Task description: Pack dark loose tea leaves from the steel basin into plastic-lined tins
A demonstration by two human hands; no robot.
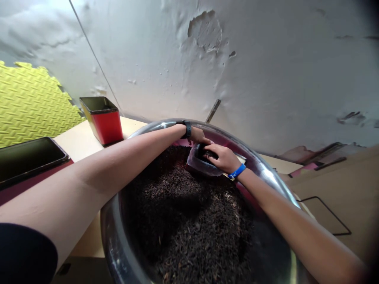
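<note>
A large metal basin (275,177) holds a heap of dark, loose, leaf-like material (204,225). Near its far side, a clear plastic bag or liner (201,165) stands open above the heap. My left hand (199,135), with a dark watch at the wrist, is at the far edge of this bag; its fingers are bent and partly hidden, so what they grip is unclear. My right hand (223,156), wearing a blue wristband, reaches into the bag's opening with curled fingers around some dark material.
An open red tin (108,126) stands on the pale table (130,127) left of the basin. Another open tin (35,161) is nearer at the left edge. Yellow foam matting (32,102) and a peeling wall lie behind. A bent black wire (334,215) shows at right.
</note>
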